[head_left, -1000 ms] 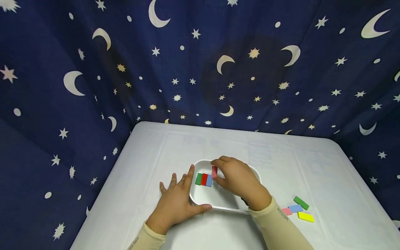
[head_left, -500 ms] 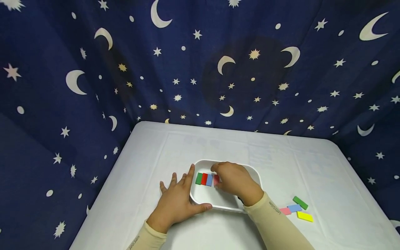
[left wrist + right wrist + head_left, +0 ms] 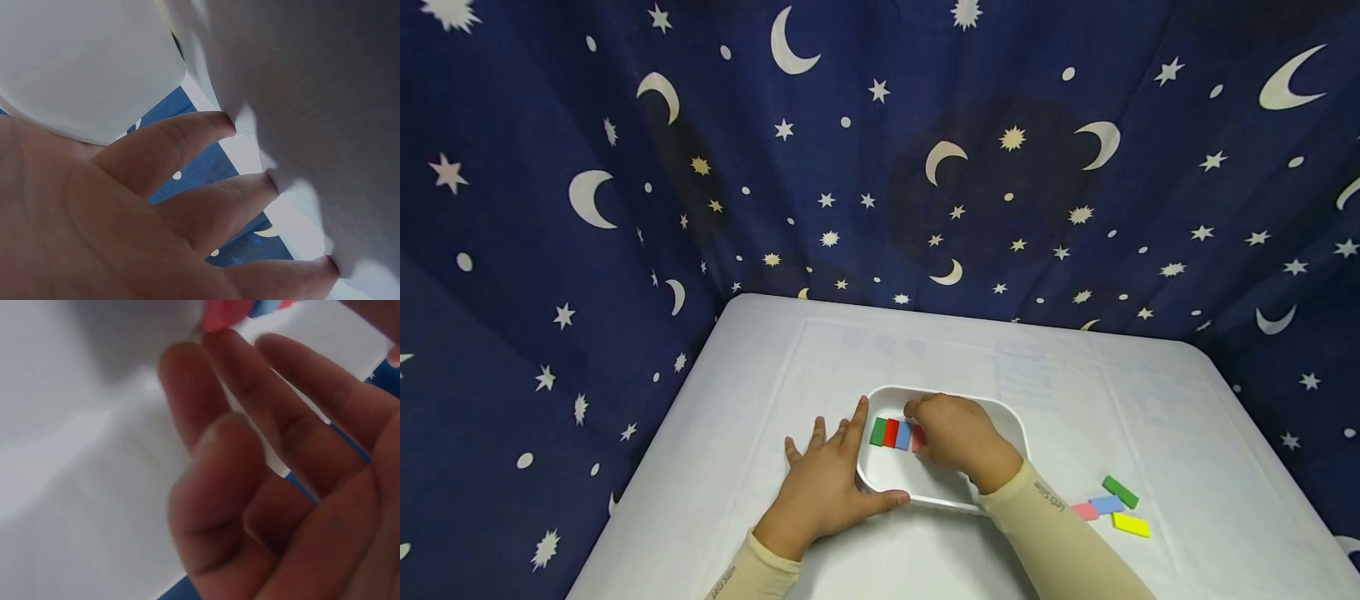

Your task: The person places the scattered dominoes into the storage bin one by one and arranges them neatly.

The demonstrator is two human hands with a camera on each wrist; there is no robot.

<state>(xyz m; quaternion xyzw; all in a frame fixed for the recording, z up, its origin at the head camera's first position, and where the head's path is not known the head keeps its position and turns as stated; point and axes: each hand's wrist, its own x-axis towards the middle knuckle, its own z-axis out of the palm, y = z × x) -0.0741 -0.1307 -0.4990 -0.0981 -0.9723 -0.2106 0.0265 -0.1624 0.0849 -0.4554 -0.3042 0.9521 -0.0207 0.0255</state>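
Note:
A white tray (image 3: 936,502) lies on the white-covered table in the head view. Side by side inside it are a green block (image 3: 878,432), a red block (image 3: 891,432) and a blue block (image 3: 903,435). To their right, separated by a narrow gap, is a pink block (image 3: 918,439), partly hidden by my right hand (image 3: 962,437). In the right wrist view this pink block (image 3: 226,314) is at my middle fingertip, while the thumb stands apart from it. My left hand (image 3: 827,493) spreads its fingers at the tray's left end, index finger and thumb along the rim.
Outside the tray, to the right of my right sleeve, lie a green block (image 3: 1120,492), a blue block (image 3: 1107,505), a pink block (image 3: 1085,511) and a yellow block (image 3: 1131,524). A dark blue curtain (image 3: 850,167) with moons and stars hangs behind the table (image 3: 805,367).
My right hand has lowered the pink block from an upright pinch to lying flat beside the blue one, and its thumb has come off it. My left hand stays at the tray.

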